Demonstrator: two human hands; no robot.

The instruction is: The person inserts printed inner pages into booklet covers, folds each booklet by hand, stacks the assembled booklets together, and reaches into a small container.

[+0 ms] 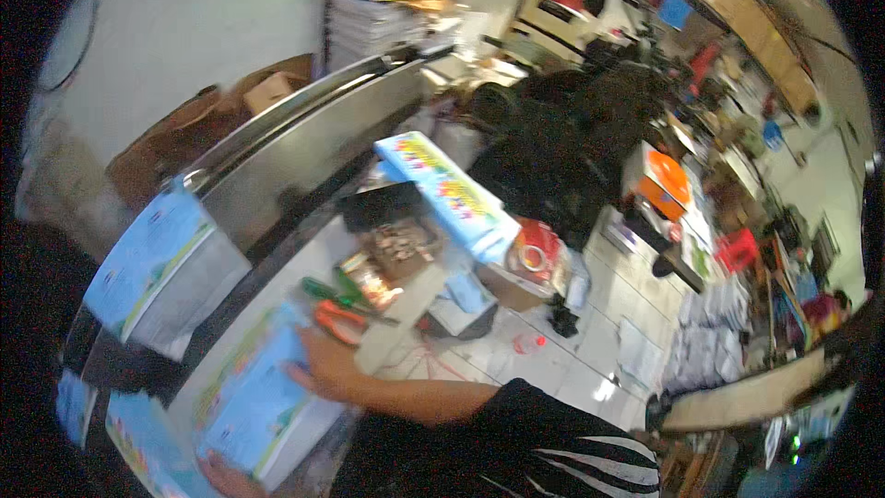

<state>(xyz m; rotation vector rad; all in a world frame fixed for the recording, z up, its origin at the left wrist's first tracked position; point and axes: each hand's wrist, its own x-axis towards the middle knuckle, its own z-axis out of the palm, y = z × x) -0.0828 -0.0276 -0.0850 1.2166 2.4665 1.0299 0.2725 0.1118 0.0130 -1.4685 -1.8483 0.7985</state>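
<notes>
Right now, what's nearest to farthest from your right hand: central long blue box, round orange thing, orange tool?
Head view, from the right hand:
1. Orange tool: just beyond it.
2. Long blue box: centre.
3. Round orange thing: upper right.

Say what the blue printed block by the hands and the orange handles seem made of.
Blue printed block: probably paper or card, given its printed top and plain pale side. Orange handles: likely plastic, from bright, even colour. Blur hides both finishes.

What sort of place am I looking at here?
Probably a small, cluttered workshop, perhaps for finishing or packing printed goods: a blue printed piece lies under the right hand, an orange-handled tool lies nearby, and white bundles are piled off to the right.
</notes>
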